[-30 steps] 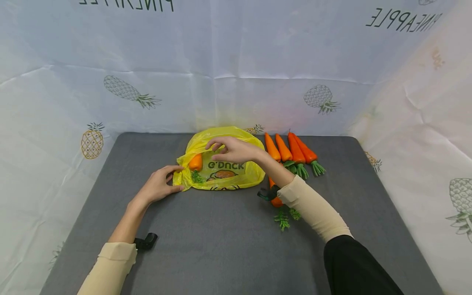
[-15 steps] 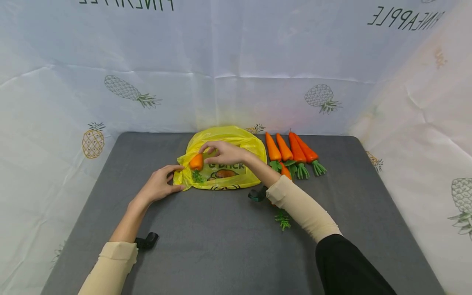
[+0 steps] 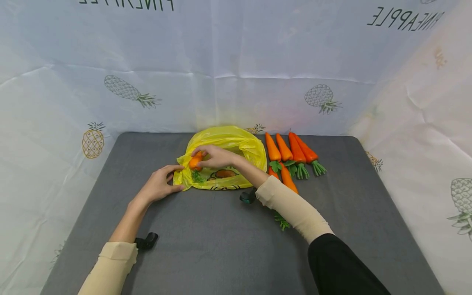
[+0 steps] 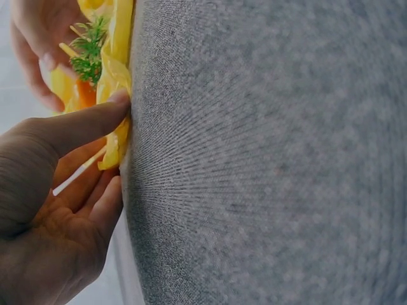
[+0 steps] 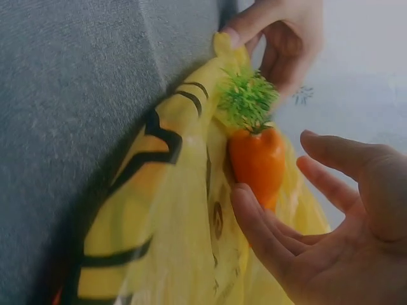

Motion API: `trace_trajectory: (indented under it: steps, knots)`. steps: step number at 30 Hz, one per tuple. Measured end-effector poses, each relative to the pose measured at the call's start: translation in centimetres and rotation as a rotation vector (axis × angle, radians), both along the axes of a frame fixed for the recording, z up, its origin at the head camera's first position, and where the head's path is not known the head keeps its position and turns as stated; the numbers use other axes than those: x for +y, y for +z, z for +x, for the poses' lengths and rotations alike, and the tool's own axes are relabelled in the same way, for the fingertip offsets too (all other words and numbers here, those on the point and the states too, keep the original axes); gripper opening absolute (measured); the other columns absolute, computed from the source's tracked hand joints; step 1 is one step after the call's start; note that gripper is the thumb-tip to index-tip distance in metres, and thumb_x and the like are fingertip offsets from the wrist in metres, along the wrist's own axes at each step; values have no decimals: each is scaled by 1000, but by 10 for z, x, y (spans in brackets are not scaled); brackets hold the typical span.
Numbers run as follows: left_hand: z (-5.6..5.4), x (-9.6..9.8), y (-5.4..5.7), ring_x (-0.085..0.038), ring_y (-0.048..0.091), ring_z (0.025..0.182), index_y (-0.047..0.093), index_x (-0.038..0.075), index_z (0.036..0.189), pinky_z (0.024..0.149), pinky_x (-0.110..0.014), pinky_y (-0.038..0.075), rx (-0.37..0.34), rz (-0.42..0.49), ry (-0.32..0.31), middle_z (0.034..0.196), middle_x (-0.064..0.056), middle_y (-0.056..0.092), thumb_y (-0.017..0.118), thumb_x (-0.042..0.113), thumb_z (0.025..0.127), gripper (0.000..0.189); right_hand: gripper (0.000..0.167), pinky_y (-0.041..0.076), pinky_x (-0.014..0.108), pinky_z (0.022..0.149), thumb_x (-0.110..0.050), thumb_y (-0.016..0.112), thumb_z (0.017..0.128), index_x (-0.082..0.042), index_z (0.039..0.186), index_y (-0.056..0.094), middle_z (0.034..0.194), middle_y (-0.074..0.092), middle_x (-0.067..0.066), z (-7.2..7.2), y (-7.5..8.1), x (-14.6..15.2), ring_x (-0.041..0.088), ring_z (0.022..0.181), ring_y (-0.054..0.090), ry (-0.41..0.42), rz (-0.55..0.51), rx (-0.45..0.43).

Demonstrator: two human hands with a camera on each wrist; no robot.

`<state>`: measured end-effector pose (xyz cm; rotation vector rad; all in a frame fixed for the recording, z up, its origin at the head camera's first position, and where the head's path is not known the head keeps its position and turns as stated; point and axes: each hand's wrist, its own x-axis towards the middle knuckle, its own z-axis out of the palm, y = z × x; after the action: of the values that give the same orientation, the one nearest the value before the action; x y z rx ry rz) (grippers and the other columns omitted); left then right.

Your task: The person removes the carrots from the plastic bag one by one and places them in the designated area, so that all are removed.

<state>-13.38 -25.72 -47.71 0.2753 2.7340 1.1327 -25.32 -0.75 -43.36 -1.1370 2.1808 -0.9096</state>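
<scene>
A yellow plastic bag (image 3: 228,133) lies on its side at the back of the table, with dark print on it. My left hand (image 3: 158,184) pinches its left edge, thumb on the near side in the left wrist view. An orange carrot (image 3: 194,164) with a green leafy top lies at the bag's left part. My right hand (image 3: 217,156) reaches over the bag, thumb and fingers spread around the carrot. In the right wrist view, a gap shows between the upper fingertips and the carrot (image 5: 256,159); the lower digit overlaps its tip, contact unclear.
Several more carrots (image 3: 296,149) with green tops lie right of the bag, some partly under my right forearm. A leafy carrot top (image 3: 282,221) shows beside the sleeve. A pineapple-print cloth (image 3: 232,61) hangs behind the grey table (image 3: 221,246).
My right hand has moved left and down, from above the bag to around the carrot. My left hand stays at the bag's edge. More of the right-hand carrots show now.
</scene>
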Motion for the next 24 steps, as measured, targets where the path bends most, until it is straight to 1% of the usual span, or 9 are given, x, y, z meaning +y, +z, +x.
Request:
trace_trajectory:
  steps: [5,8,12,16,20,24]
  knots:
    - [-1,-1,-1,-50,48,152,57,0,154,123,-61,49,2,4,-4,161,-31,50,85,8,94,66,45,56,38,113,-17,67,109,-4,151,59,154,61,16,1,-4,-7,30,137,62,20,32,50]
    - [-1,-1,-1,-51,48,152,57,0,154,122,-62,49,6,5,-8,161,-31,50,84,8,94,66,47,56,33,107,-18,67,109,-5,153,58,153,62,17,3,-6,-9,27,130,64,31,51,73]
    - [0,-1,-1,-52,48,151,58,0,153,122,-62,48,12,5,-13,161,-32,50,85,9,94,66,49,55,27,93,-19,65,110,-7,156,56,148,64,18,6,-9,-11,24,114,64,70,77,106]
    - [0,-1,0,-52,49,150,58,0,153,121,-64,49,20,-2,-14,160,-32,51,86,11,94,66,48,52,25,86,-18,64,110,-6,156,56,141,66,19,9,-10,-11,22,104,62,101,91,118]
    - [1,-1,0,-51,49,151,58,1,153,122,-63,49,15,1,-9,160,-31,51,85,10,94,66,43,52,24,84,-18,65,109,-5,150,60,137,67,18,10,-10,-9,20,102,61,70,88,105]
    - [2,-1,0,-51,48,152,57,1,154,122,-62,49,3,6,-7,161,-31,50,85,9,95,66,39,52,24,84,-18,67,107,-6,144,63,140,66,16,9,-10,-4,19,103,60,12,70,51]
